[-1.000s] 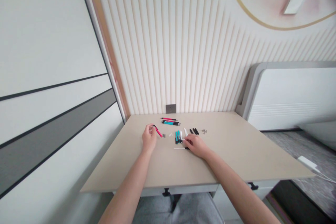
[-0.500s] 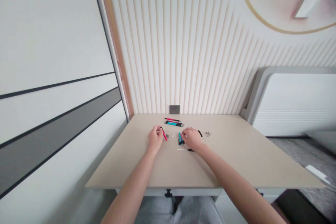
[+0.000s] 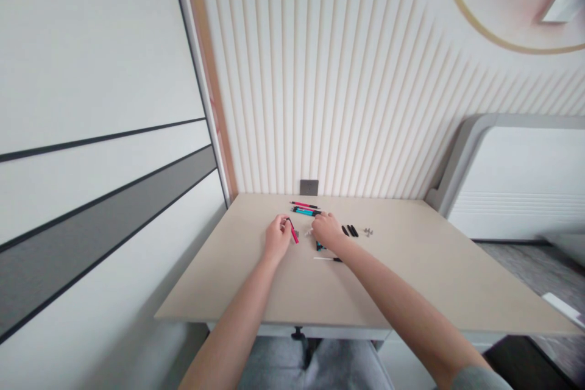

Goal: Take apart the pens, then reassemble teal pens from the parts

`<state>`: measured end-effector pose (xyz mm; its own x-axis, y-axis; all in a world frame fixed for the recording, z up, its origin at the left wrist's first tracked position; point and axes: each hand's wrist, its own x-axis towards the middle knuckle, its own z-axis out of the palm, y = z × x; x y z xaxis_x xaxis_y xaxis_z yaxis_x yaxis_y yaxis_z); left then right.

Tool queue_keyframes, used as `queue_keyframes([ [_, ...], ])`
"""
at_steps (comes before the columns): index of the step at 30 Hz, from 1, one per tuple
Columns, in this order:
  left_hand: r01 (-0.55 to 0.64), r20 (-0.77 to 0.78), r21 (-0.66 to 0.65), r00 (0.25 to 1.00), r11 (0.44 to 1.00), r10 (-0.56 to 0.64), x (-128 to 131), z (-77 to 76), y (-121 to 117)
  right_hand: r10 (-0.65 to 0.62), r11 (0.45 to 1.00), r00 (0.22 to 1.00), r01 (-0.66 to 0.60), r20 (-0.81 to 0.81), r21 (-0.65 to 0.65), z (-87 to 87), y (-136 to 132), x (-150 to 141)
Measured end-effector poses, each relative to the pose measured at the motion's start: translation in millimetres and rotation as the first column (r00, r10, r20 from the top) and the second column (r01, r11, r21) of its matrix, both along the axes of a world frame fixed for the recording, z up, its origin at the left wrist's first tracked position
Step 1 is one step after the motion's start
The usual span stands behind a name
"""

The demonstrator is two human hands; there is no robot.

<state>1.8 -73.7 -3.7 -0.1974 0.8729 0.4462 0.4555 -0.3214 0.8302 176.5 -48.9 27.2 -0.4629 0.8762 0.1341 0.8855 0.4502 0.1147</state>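
Note:
My left hand (image 3: 278, 236) is closed around a pink and black pen barrel (image 3: 295, 235), its pink end slanting down to the right. Just beyond that end lie small grey pieces (image 3: 297, 233). My right hand (image 3: 326, 229) is curled, fingertips down at some tiny white pieces (image 3: 308, 232); whether one is pinched is too small to tell. Partly hidden beneath this hand are blue and black pen parts (image 3: 319, 246). Nearer me lies a thin white rod with a black end (image 3: 337, 259).
Behind the hands lie pink and blue pens (image 3: 305, 209) in a row. Right of my right hand are black tube-like pieces (image 3: 351, 231) and small grey bits (image 3: 368, 232). The beige table (image 3: 411, 280) meets a ribbed wall with a dark socket (image 3: 309, 187).
My right hand has moved left, from the blue parts to the tiny white pieces, uncovering the black pieces on its right. My left hand still holds the pink barrel. The view has shifted slightly.

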Motion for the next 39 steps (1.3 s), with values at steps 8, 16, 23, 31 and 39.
queue_keyframes([
  [8,0.004,0.002,0.014,1.0,1.0,-0.004,1,0.1,-1,0.002,0.999,1.0,-0.002,0.004,-0.033,2.6,1,-1],
  [16,0.021,0.008,0.005,1.0,1.0,-0.021,1,-0.3,-1,0.014,0.999,1.0,-0.015,-0.019,-0.043,5.9,-1,1],
  [23,0.096,0.059,-0.012,0.994,0.995,-0.095,3,7.1,-5,0.008,0.999,0.935,-0.024,-0.353,-0.042,19.9,-17,12],
  [31,0.309,0.097,-0.024,0.947,0.951,-0.305,10,8.0,-11,0.062,0.969,0.686,-0.216,-0.725,-0.121,-8.9,-51,19],
  [39,0.413,-0.285,0.043,0.878,0.909,-0.385,13,9.5,-20,-0.069,0.997,0.497,0.07,-0.865,-0.039,-23.7,-30,67],
])
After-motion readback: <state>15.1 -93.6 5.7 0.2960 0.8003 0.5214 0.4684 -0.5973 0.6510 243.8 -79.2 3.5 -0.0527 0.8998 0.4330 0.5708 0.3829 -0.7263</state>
